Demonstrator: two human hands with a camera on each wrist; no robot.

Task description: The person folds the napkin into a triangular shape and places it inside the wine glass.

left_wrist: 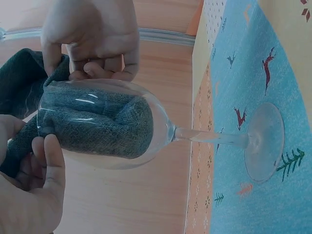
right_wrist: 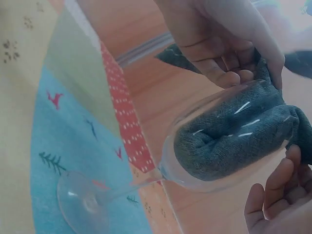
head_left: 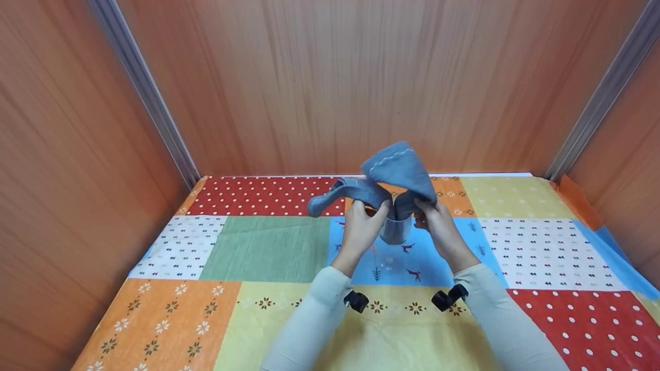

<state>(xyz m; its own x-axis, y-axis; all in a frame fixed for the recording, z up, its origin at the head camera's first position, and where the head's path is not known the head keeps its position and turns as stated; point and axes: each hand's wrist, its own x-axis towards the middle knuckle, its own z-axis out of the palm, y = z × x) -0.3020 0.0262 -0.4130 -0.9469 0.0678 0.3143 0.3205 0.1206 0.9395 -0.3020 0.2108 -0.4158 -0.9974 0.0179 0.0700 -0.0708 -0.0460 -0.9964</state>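
Observation:
A clear wine glass (head_left: 395,233) stands upright on the tablecloth, its stem (left_wrist: 209,136) and round foot (left_wrist: 264,141) plain in the left wrist view. Tucked down into its bowl is a grey-blue cloth napkin (right_wrist: 229,136), folded over at the bottom. One end of the napkin reaches out to the left; the other, a wider flap (head_left: 397,165) with pale stitching, rises above the right side. My left hand (head_left: 359,224) pinches the napkin at the left of the rim. On the opposite side, my right hand (head_left: 438,226) pinches the base of the raised flap.
Beneath the glass lies a patchwork-print tablecloth (head_left: 268,247) in red, green, blue, yellow and orange. Wood-grain panels (head_left: 309,87) enclose the table at the back and both sides, with metal strips (head_left: 149,98) in the corners.

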